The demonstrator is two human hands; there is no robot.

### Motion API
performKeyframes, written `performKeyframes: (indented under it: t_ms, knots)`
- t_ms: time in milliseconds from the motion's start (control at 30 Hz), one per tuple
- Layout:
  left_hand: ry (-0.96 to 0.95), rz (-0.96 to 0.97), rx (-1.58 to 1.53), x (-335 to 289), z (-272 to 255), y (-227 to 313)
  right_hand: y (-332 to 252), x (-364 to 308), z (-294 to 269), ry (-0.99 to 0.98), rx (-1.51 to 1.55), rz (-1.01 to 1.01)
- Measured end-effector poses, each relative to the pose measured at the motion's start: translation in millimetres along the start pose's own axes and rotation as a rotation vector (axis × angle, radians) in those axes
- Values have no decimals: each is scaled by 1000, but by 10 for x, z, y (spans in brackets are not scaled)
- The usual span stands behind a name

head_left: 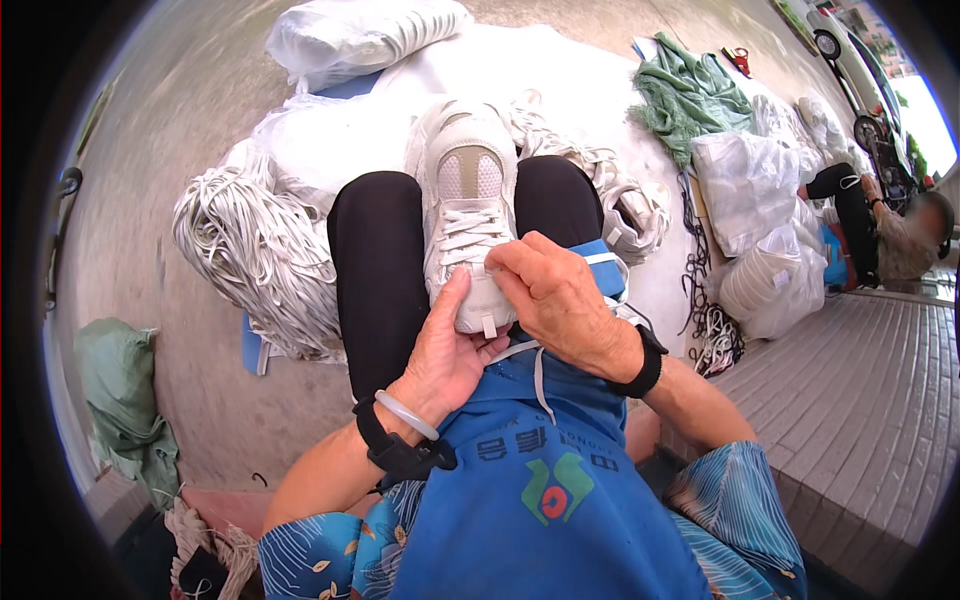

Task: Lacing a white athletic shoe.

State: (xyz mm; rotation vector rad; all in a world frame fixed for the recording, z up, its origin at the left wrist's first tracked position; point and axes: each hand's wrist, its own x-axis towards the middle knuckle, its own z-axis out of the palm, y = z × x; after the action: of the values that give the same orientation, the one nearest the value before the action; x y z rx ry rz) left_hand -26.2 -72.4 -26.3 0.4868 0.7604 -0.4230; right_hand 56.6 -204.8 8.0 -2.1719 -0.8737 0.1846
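A white sneaker (pixel 470 185) rests between my black-clad knees, its toe pointing away from me and its tongue toward me. White laces (pixel 470 232) cross its front. My left hand (pixel 445 355) is wrapped round the tongue end, with the thumb pressed on its left side. At the right edge of the eyelets my right hand (pixel 560 300) pinches, thumb against forefinger, on the shoelace; its fingertips partly hide the spot. A loose lace end (pixel 542 385) hangs below onto my blue apron (pixel 520 470), and more lace loops beside the right wrist.
A big bundle of white laces (pixel 255 255) lies at left. More white shoes (pixel 635 210) sit beyond my right knee on a white sheet (pixel 560 75). Plastic bags (pixel 765 270), green cloth (pixel 690 90) and dark laces (pixel 697 250) are at right, where another person (pixel 905 235) sits.
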Motion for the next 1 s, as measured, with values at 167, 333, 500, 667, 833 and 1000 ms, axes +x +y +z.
performKeyframes:
  t_ms: [167,333,500,667,833,1000]
  knots:
    - [-9,23,18,41,-16,-25,16,17,85,77,84,-7]
    - [-1,32,-8,26,-17,-35,-49,87,130,47,-95,-79]
    - [-78,2,-66,-57,-120,-12,-51,131,39,-3,-239,-239]
    - [-316,-28,-160,14,-199,-17,-87,199,35,36,-403,-258]
    - [-387,-41,-91,35,-279,7,-71,232,229,14,-514,-182]
    - [-417,-17,-72,16,-264,-35,-5,249,394,11,-421,-171]
